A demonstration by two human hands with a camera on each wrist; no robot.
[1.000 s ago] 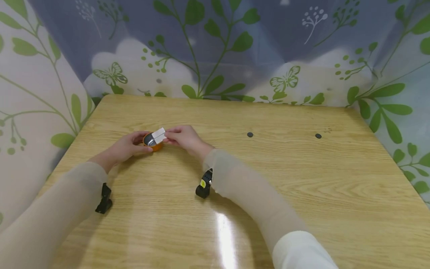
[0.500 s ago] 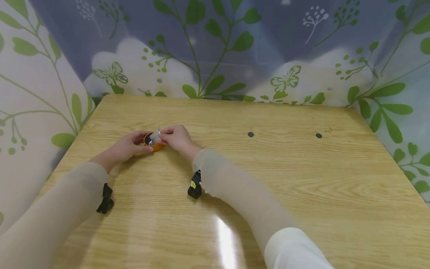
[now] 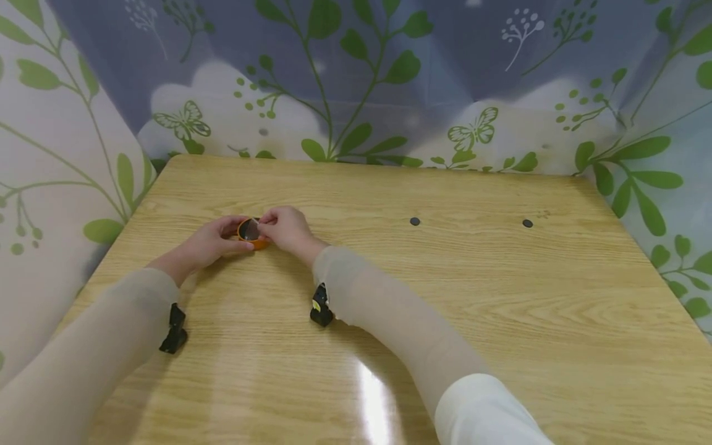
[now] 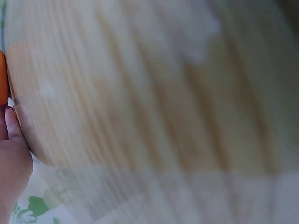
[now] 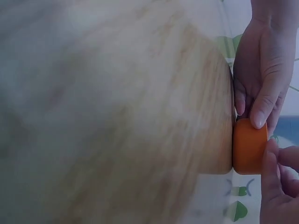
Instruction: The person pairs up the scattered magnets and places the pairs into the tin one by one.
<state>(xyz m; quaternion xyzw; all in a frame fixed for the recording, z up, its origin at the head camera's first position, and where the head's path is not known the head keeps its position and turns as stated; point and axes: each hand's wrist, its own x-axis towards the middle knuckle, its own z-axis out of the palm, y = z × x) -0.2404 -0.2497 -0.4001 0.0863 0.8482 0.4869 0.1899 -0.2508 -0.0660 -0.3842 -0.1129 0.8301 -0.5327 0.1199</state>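
A small round orange bowl (image 3: 259,245) with a dark inside sits on the wooden table, left of the middle. My left hand (image 3: 208,244) holds it from the left, thumb at the near side and fingers at the far side. My right hand (image 3: 289,230) is at the bowl's right rim, thumb and fingertips pinching a thin, flat, pale piece (image 3: 255,220) that reaches over the opening. In the right wrist view the left thumb presses on the orange bowl (image 5: 249,148), and the right fingertips touch its rim; the flat piece is hidden there. The left wrist view catches only the edge of the bowl (image 4: 3,79).
Two small dark discs, one nearer (image 3: 415,221) and one farther right (image 3: 527,223), lie on the wooden table (image 3: 473,309). A leaf-patterned curtain (image 3: 367,80) borders the table at the back and both sides. Black wrist cameras hang under both forearms.
My right hand has moved left to the bowl with the flat piece, which has turned from lying broad and pale across the rim to showing only a thin edge. My left hand has stayed put.
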